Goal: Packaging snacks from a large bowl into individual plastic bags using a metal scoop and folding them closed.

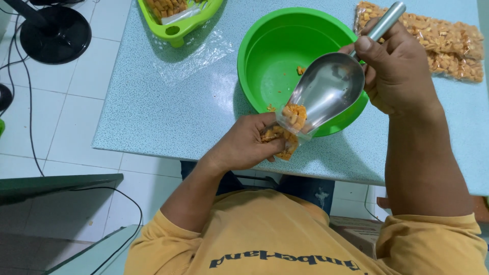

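Nearest to me, my left hand (244,145) was closed around a small clear bag (282,142) at the near edge of the counter (153,112), pinching its mouth open. Orange snack pieces (294,116) were already lying in the bag and at its mouth. My right hand (395,66) gripped the handle of a metal scoop (328,89), thumb pressed along the top, with the scoop tilted so its lip sat right in the bag's opening. I judged this to be the pouring step, the last pieces sliding off the nearly empty scoop. The next move seemed to call for a steady tilt and a firm hold on the bag's mouth so nothing spilled onto the counter.

Just beyond the scoop stood the green bowl (270,61), almost empty, with a few crumbs inside. Farther right lay a filled clear bag of snacks (448,46). At the far left sat a light green basket (178,25) holding more snacks, with a loose sheet of clear plastic (198,53) beside it.
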